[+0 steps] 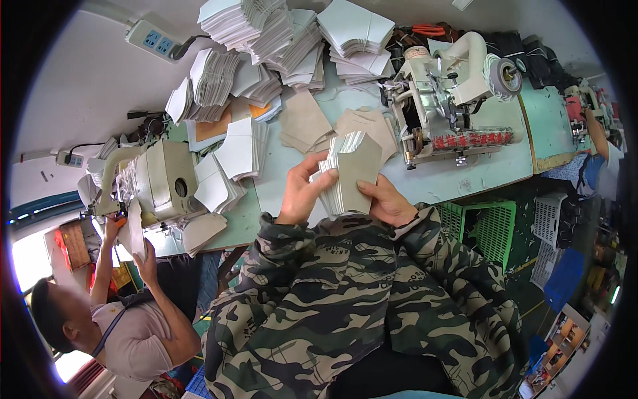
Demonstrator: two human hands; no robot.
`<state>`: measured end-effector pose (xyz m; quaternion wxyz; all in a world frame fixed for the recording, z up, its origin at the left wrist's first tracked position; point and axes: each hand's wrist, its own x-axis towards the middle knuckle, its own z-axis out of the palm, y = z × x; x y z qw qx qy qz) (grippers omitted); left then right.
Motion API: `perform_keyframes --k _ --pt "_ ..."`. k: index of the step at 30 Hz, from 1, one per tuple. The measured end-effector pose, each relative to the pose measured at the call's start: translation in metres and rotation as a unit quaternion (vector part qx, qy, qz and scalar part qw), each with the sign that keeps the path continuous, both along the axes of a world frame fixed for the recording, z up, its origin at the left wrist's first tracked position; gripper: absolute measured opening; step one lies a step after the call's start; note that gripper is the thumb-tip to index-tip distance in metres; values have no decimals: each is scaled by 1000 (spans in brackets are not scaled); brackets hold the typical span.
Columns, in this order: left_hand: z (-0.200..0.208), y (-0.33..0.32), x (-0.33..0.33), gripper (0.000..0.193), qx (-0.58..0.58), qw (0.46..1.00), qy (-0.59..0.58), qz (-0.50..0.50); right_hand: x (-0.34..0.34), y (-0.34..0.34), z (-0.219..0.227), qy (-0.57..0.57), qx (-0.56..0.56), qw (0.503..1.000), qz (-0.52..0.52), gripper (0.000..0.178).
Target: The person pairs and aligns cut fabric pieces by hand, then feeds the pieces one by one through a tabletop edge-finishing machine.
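Close to my chest, over the table's near edge, I hold a stack of cut grey-white sheets (pixel 359 171) with one curved edge. My left hand (pixel 304 189) grips its left side, thumb on the front and fingers behind. On the lower right, my right hand (pixel 387 199) is closed on the stack too, thumb on its face. Just beyond the stack lie loose beige cut sheets (pixel 369 125), and a pile of beige sheets (pixel 304 114) is left of them.
Bundles of white cut sheets (pixel 242 26) crowd the table's back and left. An industrial machine (pixel 442 100) stands at right, another machine (pixel 159 183) at left. A co-worker (pixel 139 332) handles a piece there. A green crate (pixel 488 229) is below the table's right side.
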<state>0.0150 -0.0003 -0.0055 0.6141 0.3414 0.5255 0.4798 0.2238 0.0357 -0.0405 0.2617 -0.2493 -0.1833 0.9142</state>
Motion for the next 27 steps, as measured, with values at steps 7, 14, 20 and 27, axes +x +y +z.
perform_keyframes --k 7,14,20,27 --pt "3 -10 21 45 -11 987 -155 52 3 20 9 3 19 999 34 64" --pt "-11 -14 12 50 -18 981 -182 63 -21 18 32 -439 235 866 33 72" --pt "-7 -11 1 52 -39 971 -233 48 -32 9 50 -350 463 813 -58 76" --pt "-16 -9 -3 59 -40 977 -208 24 -40 10 54 -317 448 836 -19 59"
